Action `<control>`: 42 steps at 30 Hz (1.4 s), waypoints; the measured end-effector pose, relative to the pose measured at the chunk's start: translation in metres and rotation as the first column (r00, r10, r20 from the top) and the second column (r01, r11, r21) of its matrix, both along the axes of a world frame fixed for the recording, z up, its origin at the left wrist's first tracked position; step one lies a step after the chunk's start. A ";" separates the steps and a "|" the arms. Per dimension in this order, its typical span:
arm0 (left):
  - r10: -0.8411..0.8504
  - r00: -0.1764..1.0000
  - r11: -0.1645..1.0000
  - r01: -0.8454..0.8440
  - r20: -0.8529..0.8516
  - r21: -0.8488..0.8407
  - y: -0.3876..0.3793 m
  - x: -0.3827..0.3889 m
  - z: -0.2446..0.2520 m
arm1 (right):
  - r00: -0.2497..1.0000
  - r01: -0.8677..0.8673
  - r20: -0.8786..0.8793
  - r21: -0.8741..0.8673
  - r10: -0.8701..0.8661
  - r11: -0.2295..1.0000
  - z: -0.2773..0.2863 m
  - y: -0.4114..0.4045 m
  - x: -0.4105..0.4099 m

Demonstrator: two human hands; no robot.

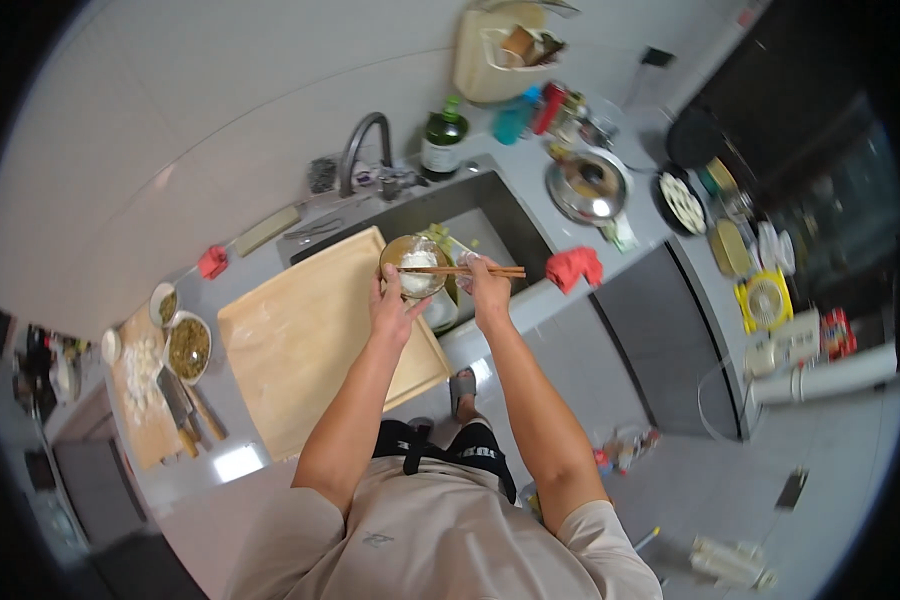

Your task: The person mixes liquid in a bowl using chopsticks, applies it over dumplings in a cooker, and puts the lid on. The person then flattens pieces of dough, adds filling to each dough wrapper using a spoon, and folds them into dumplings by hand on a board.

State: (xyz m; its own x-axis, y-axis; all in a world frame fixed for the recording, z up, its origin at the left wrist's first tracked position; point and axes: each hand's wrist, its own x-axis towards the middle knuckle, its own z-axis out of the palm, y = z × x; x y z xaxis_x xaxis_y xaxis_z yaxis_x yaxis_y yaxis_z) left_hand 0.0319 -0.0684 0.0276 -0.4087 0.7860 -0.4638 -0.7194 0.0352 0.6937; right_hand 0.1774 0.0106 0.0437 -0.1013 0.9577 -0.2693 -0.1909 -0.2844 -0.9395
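My left hand point(392, 306) holds a glass bowl point(391, 259) with white powder point(419, 271) in it, above the near left edge of the sink. In my right hand point(487, 285) is a pair of wooden chopsticks point(511, 271), their tips over the powder, along with something crumpled and clear like plastic point(465, 271). Under my left forearm lies a large wooden board point(300, 337), lightly dusted white, which overlaps the sink point(521, 240). Pale green pieces point(438, 235) show behind the bowl, in the sink area.
At the left, a smaller floured board point(146, 427) bears dough pieces, a cleaver point(172, 401) and a rolling pin point(204, 412), beside a bowl of filling point(189, 346). A faucet point(381, 139) and green bottle point(444, 139) stand behind the sink. Rightward are a lidded pot point(588, 187) and red cloth point(574, 268).
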 end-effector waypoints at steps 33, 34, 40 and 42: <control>0.629 0.776 0.777 -0.630 0.036 -0.003 0.092 -0.050 -0.030 | 0.971 -0.218 -0.134 -0.142 0.200 0.966 -0.082 0.191 -0.138; 0.632 0.774 0.775 -0.632 0.035 -0.005 0.091 -0.051 -0.030 | 0.970 -0.226 -0.128 -0.150 0.208 0.962 -0.079 0.190 -0.139; 0.659 0.752 0.751 -0.658 0.016 -0.044 0.090 -0.050 -0.023 | 0.970 -0.226 -0.126 -0.137 0.209 0.965 -0.073 0.188 -0.140; 0.660 0.751 0.751 -0.659 -0.005 -0.044 0.090 -0.050 -0.020 | 0.970 -0.228 -0.118 -0.131 0.213 0.965 -0.074 0.190 -0.138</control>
State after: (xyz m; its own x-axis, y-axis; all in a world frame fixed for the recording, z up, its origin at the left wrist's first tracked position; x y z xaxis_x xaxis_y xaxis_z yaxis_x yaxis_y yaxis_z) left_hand -0.0180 0.0218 0.0077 -0.8137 0.3035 -0.4957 -0.5812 -0.4232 0.6950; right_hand 0.0397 0.2002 -0.0304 -0.3397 0.8610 -0.3784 -0.2010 -0.4595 -0.8651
